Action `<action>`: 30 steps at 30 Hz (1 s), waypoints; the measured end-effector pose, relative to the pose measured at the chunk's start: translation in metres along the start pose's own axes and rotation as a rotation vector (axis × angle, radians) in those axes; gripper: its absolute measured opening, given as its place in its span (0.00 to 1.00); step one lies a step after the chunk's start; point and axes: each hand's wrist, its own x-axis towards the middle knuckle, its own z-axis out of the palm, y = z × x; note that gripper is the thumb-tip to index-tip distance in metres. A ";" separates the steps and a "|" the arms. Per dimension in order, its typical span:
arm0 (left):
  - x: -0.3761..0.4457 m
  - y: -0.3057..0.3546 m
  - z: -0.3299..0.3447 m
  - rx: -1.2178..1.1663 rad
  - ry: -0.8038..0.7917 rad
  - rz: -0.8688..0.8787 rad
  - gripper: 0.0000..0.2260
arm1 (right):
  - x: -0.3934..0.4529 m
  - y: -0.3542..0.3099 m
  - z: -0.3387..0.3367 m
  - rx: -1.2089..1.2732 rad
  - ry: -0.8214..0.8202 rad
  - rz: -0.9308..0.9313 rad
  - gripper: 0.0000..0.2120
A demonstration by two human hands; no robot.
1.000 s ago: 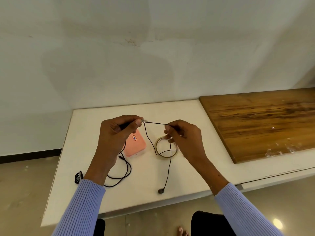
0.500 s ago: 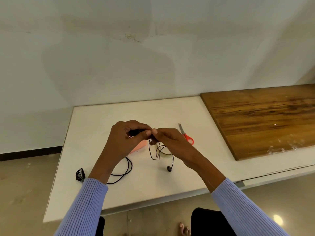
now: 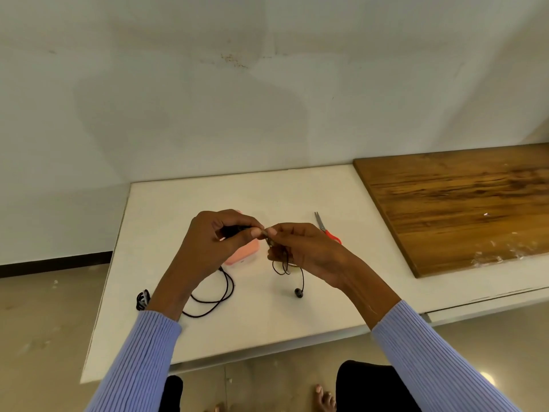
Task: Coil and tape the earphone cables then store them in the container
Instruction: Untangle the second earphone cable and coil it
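Note:
A thin black earphone cable (image 3: 221,295) runs between both hands above the white table (image 3: 267,197). My left hand (image 3: 214,242) pinches the cable between thumb and fingers. My right hand (image 3: 300,248) pinches it right beside the left thumb, with small loops hanging under the fingers. One earbud (image 3: 298,292) dangles near the table. A pink container (image 3: 242,255) lies behind my left hand, mostly hidden. The tape roll (image 3: 292,266) is almost fully covered by my right hand. A small coiled black cable bundle (image 3: 142,299) lies by my left sleeve.
Red-handled scissors (image 3: 325,230) lie on the table behind my right hand. A large wooden board (image 3: 463,203) covers the table's right side. The wall is close behind. Floor and bare feet show below the table's front edge.
My hands came together: the right hand moved left to the left thumb, gathering the stretched cable into loops. The earbud rose and shifted right. The scissors came into sight.

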 end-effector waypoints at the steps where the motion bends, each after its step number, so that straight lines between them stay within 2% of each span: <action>1: 0.000 0.000 0.000 0.003 -0.002 0.001 0.06 | 0.000 -0.001 -0.001 0.006 -0.015 0.019 0.15; 5: -0.001 -0.001 -0.001 0.020 -0.026 -0.002 0.05 | 0.003 -0.001 0.000 0.098 -0.136 0.126 0.18; 8: -0.001 -0.001 -0.002 0.014 -0.020 -0.001 0.04 | 0.006 0.002 0.001 0.100 -0.127 0.161 0.16; 13: -0.002 -0.001 -0.003 -0.001 -0.006 -0.025 0.05 | 0.003 -0.002 0.001 0.181 -0.128 0.149 0.08; 18: -0.003 -0.001 -0.006 -0.008 0.006 -0.075 0.05 | 0.001 -0.004 0.003 0.229 -0.191 0.136 0.07; 24: -0.003 -0.003 -0.007 -0.004 0.022 -0.137 0.04 | 0.003 0.001 -0.001 0.062 -0.081 0.016 0.05; 28: -0.003 -0.010 -0.009 0.005 0.040 -0.182 0.04 | -0.001 0.000 -0.010 -0.224 0.013 -0.035 0.06; 30: -0.004 -0.015 -0.009 0.009 0.051 -0.202 0.05 | -0.005 0.000 -0.017 -0.285 0.049 -0.043 0.06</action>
